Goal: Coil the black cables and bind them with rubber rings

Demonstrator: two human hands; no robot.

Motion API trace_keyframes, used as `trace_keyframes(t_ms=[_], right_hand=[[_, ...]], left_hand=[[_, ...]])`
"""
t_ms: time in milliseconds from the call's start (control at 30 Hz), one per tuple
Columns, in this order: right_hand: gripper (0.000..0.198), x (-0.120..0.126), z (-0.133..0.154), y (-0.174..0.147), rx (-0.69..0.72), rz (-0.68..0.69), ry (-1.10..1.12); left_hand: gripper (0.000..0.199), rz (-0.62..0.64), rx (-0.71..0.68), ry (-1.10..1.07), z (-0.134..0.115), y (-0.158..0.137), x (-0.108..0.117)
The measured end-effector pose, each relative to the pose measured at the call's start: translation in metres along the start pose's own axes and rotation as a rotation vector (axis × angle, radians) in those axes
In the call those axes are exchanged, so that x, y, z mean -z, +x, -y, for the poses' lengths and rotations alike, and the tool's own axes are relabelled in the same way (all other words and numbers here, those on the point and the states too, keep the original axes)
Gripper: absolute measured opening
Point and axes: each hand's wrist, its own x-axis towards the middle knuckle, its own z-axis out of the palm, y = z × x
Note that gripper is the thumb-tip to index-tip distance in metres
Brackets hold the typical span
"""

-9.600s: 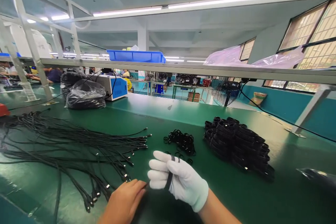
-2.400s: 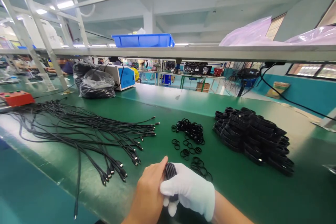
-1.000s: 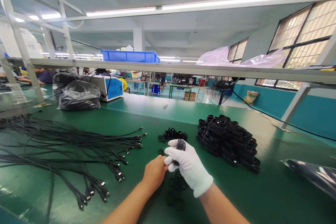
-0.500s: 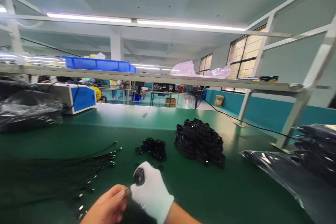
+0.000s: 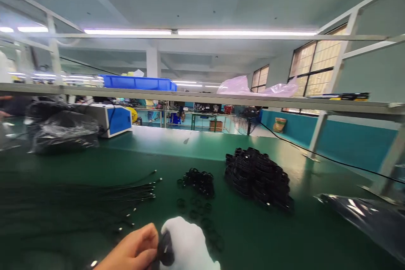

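Observation:
My right hand [image 5: 190, 242], in a white glove, is closed around a small coil of black cable [image 5: 166, 248] at the bottom middle. My bare left hand [image 5: 136, 248] is right beside it, fingers pinched at the coil's left edge; the part of the cable between them is mostly hidden. Left of my hands, loose black cables [image 5: 126, 193] with shiny metal ends lie spread on the green table [image 5: 158, 143]. Past my gloved hand are scattered thin black rings [image 5: 207, 206] and a small heap of black rings [image 5: 198, 181]. A bigger stack of coiled black cables [image 5: 257, 177] stands farther right.
A clear plastic bag with dark contents [image 5: 66, 128] and a blue-and-white machine [image 5: 115, 120] stand at the back left. Another plastic bag [image 5: 360, 215] lies at the right. Overhead, a shelf [image 5: 196, 93] carries a blue tray [image 5: 139, 82] and pink plastic [image 5: 240, 85].
The view has swung left, so the table's contents sit farther right. My hands are lower in view, and my left hand has come up against the coil. More loose rings show past my glove.

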Motion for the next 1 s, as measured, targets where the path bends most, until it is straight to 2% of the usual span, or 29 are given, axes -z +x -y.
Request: trace_keyframes(t_ms=[100, 233, 333, 467, 600, 667, 767, 833, 900, 1000], right_hand=[[0.017, -0.008, 0.0, -0.001, -0.031, 0.014, 0.039], [0.019, -0.007, 0.001, -0.007, -0.037, -0.023, 0.114], [0.018, -0.003, 0.001, -0.012, 0.021, -0.034, 0.157], [0.029, 0.003, 0.003, -0.012, 0.007, 0.019, 0.308], [0.025, 0.016, 0.006, -0.003, -0.12, 0.099, 0.545], [0.033, 0.022, 0.006, 0.002, -0.239, 0.236, 0.735], [0.06, 0.025, 0.005, 0.004, -0.381, 0.562, 0.993], [0.076, 0.025, 0.006, 0.002, -0.382, 0.713, 1.087], [0.083, 0.023, 0.007, 0.001, -0.328, 0.804, 1.123], [0.093, 0.018, 0.009, -0.001, -0.307, 0.878, 1.018]], left_hand=[[0.004, 0.056, 0.029, 0.16, 0.001, 0.004, 0.004], [0.014, 0.071, 0.082, 0.286, 0.003, 0.005, 0.008], [0.015, 0.024, 0.088, 0.343, -0.001, -0.001, 0.008], [0.013, -0.076, 0.045, 0.532, -0.013, -0.015, 0.005], [0.014, -0.038, 0.05, 0.425, -0.018, -0.03, 0.005], [0.017, -0.074, 0.051, 0.346, -0.019, -0.034, 0.004], [0.023, -0.181, -0.007, 0.271, -0.02, -0.037, 0.002], [0.028, -0.226, -0.072, 0.279, -0.021, -0.037, -0.001], [0.032, -0.239, -0.114, 0.307, -0.021, -0.036, -0.005], [0.035, -0.237, -0.116, 0.317, -0.02, -0.037, -0.014]])
